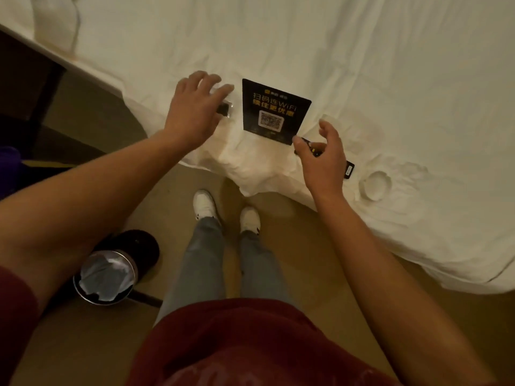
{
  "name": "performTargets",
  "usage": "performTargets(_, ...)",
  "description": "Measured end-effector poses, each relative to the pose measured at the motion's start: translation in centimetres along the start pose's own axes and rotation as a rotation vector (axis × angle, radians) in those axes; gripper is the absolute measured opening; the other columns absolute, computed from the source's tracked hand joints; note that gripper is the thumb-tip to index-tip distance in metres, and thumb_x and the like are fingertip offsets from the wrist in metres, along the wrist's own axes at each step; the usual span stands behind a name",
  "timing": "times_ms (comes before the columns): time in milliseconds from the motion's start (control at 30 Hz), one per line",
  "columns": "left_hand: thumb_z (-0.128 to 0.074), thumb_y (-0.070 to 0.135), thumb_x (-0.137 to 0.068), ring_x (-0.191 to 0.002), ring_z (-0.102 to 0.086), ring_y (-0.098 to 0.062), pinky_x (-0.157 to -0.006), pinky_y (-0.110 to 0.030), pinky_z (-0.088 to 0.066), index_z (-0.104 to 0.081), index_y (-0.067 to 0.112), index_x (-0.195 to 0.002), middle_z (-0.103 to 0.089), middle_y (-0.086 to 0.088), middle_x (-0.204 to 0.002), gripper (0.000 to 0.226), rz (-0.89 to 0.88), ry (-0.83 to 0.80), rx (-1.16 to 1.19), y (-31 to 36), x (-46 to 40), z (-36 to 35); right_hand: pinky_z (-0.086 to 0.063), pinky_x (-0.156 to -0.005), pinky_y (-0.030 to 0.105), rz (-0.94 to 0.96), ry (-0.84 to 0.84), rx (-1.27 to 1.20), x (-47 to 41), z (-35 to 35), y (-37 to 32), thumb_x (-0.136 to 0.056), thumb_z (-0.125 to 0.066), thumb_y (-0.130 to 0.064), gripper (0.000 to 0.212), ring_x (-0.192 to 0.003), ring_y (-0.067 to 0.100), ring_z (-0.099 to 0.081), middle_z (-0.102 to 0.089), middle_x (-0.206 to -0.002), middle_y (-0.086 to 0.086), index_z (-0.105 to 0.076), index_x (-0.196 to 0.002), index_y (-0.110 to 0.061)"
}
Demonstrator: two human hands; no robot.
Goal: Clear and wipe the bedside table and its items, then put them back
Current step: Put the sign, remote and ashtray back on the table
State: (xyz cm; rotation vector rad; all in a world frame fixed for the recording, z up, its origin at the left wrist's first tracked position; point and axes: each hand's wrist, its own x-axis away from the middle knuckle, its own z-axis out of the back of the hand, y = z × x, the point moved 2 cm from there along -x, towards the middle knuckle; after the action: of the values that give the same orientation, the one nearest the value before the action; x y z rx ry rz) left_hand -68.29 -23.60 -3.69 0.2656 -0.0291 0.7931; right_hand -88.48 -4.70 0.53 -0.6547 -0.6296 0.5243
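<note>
The white, rumpled bed sheet (362,65) fills the upper frame and carries every cleared item. The tan floor (301,227) lies below it, with a round chrome-rimmed waste bin lined with a pale bag (104,277) at lower left. The black rectangular WiFi card with yellow text and a QR code (274,111) lies flat on the sheet between both hands. The left hand (195,110) is spread wide, palm down, over a small clear-and-black block (224,108) (contact cannot be confirmed). The right hand (323,157) is half-curled over a slim black remote control (348,169); grip cannot be determined. A round white ashtray (376,185) rests near the remote.
</note>
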Motion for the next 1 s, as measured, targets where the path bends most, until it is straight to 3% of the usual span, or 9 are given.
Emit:
performTargets(167,-0.071,0.02,-0.09,-0.134,-0.044,-0.042,-0.107,-0.055,-0.035,-0.065,0.01,-0.131,-0.061,-0.017,-0.135,0.042,-0.061,-0.104,-0.082,-1.2,-2.3,0.0,-0.046,-0.085,0.016,0.013,-0.059,-0.013,-1.1,-1.4,-0.8,-0.092,-0.075,-0.04,0.063,-0.109,0.008,-0.061,-0.056,-0.142,-0.01,-0.048,-0.149,-0.032)
performTargets(333,-0.07,0.025,-0.093,-0.117,-0.052,-0.044,-0.094,-0.052,-0.042,-0.067,0.008,-0.127,-0.065,-0.02,-0.122,0.038,-0.088,-0.177,-0.059,-1.6,-3.0,-0.1,-0.056,-0.09,0.036,0.003,-0.082,0.077,-2.4,-2.3,-1.5,-0.096,-0.07,-0.034,0.044,-0.098,0.013,-0.066,-0.067,-0.131,-0.007,-0.061,-0.138,-0.024)
performTargets(467,-0.068,0.025,-0.096,-0.112,-0.056,-0.044,-0.089,-0.049,-0.044,-0.068,0.011,-0.129,-0.066,-0.019,-0.124,0.035,-0.09,-0.222,0.012,-1.7,-3.4,-0.2,-0.057,-0.085,0.04,0.022,-0.076,0.114,-2.8,-2.6,-1.9,-0.099,-0.066,-0.033,0.03,-0.076,0.0,-0.061,-0.071,-0.119,-0.01,-0.07,-0.126,-0.023)
performTargets(633,-0.063,0.02,-0.098,-0.112,-0.057,-0.042,-0.086,-0.05,-0.05,-0.071,0.017,-0.127,-0.069,-0.015,-0.122,0.03,-0.088,-0.276,0.098,-2.2,-3.4,0.2,-0.065,-0.07,0.037,-0.076,-0.163,-0.099,-3.2,-3.3,-2.0,-0.102,-0.061,-0.02,0.026,-0.083,0.014,-0.076,-0.075,-0.113,0.007,-0.068,-0.127,-0.016)
performTargets(800,-0.062,0.022,-0.1,-0.107,-0.062,-0.041,-0.08,-0.046,-0.05,-0.071,0.019,-0.13,-0.073,-0.016,-0.115,0.031,-0.084,-0.232,0.128,-2.2,-3.0,1.5,-0.064,-0.083,0.038,-0.091,-0.221,-0.18,-3.2,-3.5,-2.2,-0.103,-0.059,-0.018,0.023,-0.09,0.017,-0.077,-0.076,-0.11,0.007,-0.07,-0.124,-0.015)
performTargets(1000,-0.06,0.028,-0.103,-0.103,-0.065,-0.04,-0.079,-0.044,-0.051,-0.069,0.02,-0.133,-0.073,-0.015,-0.117,0.033,-0.04,-0.173,0.127,-1.7,-0.9,3.4,-0.064,-0.083,0.036,0.0,-0.258,-0.223,-2.9,-2.5,-3.2,-0.103,-0.059,-0.017,0.018,-0.091,0.015,-0.077,-0.077,-0.107,0.006,-0.07,-0.118,-0.021)
